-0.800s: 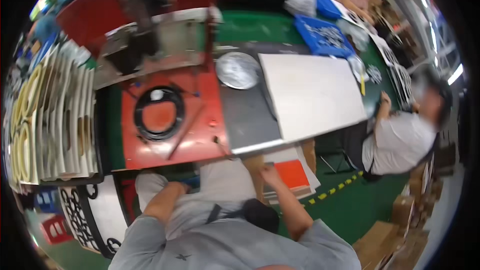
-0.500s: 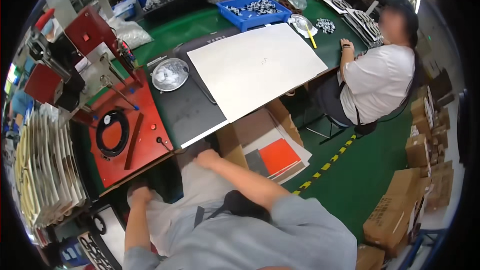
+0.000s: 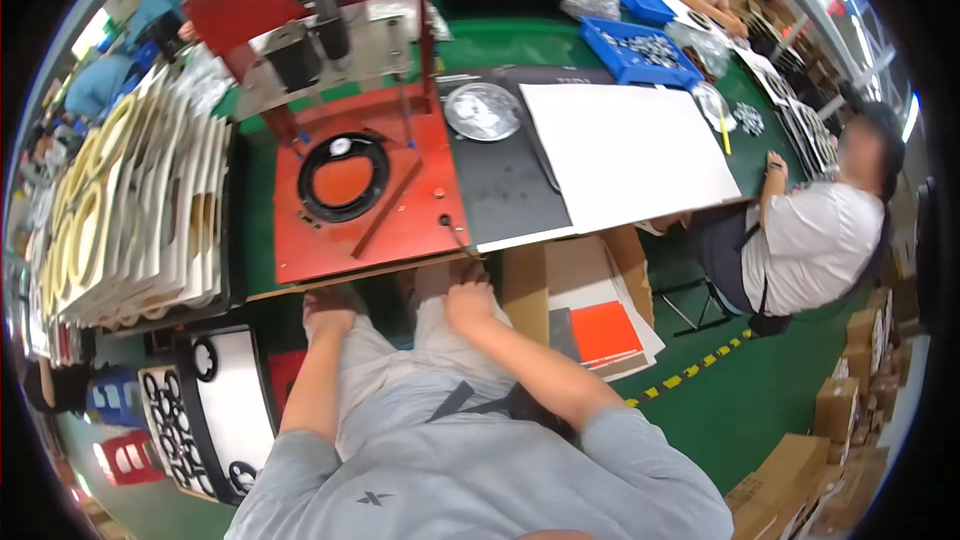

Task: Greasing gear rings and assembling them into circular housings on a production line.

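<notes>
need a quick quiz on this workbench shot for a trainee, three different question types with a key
1. Multiple choice: which of these lies on the red plate?
A) a blue tray
B) a black ring
C) a yellow-handled tool

2. True or false: the camera wearer's right hand is gripping the black ring.

3. Fill in the blank: in the picture, the large white sheet lies to the ____ of the round silver dish.

Key:
1. B
2. False; that hand rests on the wearer's right leg.
3. right
</notes>
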A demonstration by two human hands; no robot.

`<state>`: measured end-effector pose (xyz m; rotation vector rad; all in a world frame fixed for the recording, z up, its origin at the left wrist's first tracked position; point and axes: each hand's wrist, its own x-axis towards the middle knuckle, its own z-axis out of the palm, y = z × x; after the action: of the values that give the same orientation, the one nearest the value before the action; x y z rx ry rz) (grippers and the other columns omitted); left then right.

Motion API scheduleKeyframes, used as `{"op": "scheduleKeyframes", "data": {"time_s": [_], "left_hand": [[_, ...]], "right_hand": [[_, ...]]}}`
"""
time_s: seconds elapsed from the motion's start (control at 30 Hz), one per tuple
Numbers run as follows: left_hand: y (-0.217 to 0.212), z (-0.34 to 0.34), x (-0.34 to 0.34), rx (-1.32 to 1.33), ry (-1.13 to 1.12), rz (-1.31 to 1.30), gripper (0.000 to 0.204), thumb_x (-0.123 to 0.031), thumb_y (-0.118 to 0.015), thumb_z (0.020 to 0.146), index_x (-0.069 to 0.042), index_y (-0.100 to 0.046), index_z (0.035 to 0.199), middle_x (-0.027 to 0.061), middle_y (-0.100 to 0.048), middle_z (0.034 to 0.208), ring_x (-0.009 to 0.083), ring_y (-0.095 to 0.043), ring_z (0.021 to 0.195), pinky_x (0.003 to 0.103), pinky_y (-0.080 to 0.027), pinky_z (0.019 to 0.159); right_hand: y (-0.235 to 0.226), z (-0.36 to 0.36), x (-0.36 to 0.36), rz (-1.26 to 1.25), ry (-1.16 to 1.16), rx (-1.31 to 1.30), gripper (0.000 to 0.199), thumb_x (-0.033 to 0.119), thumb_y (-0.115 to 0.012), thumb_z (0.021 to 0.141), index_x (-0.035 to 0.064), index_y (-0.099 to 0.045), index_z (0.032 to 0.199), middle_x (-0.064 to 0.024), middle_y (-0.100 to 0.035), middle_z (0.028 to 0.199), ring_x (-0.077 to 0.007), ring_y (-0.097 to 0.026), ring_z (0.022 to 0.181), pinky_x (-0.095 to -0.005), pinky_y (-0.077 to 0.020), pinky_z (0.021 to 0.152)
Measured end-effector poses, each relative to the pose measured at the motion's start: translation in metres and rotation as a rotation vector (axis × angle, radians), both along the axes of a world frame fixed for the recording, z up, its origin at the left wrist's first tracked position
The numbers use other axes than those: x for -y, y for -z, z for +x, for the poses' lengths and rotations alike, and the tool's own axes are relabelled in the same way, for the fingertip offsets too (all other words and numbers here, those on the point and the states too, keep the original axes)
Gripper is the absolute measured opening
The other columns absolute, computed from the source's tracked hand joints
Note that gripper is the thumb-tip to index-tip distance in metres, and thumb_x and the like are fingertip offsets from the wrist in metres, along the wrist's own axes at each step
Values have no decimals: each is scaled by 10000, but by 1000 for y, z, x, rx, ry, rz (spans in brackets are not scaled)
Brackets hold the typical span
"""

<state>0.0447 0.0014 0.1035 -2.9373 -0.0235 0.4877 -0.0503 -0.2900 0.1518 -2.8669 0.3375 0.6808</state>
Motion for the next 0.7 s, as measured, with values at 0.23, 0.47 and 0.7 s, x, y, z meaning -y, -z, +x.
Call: {"op": "scheduleKeyframes", "data": {"time_s": [0.23,0.47,0.7], "left_hand": [[-33,-4,-14,-39,-135,-340,727,-548,-535,950,-70,-448,1490,303,-442,1479,506,-438,1359,584,-412,1083],[-21,-26,-47,13,-558,-484,1071,-657,-661,826,78,-293,1513,365,-414,1492,493,-435,1394,499,-400,1150],[-59,-33,-46,52,-295,-565,704,-502,-607,928,55,-526,1351,335,-636,1263,469,-632,1172,495,-509,1025]], "right_hand": [[36,61,74,235,76,314,574,432,-573,965,101,-551,1433,-156,-521,1520,-372,-565,1318,-494,-500,1047],[-14,64,47,469,-86,542,576,448,-592,979,87,-572,1427,-185,-554,1482,-383,-515,1371,-480,-445,1117],[10,75,22,439,102,322,687,587,-573,966,98,-544,1447,-201,-559,1468,-380,-551,1329,-444,-464,1089]]}}
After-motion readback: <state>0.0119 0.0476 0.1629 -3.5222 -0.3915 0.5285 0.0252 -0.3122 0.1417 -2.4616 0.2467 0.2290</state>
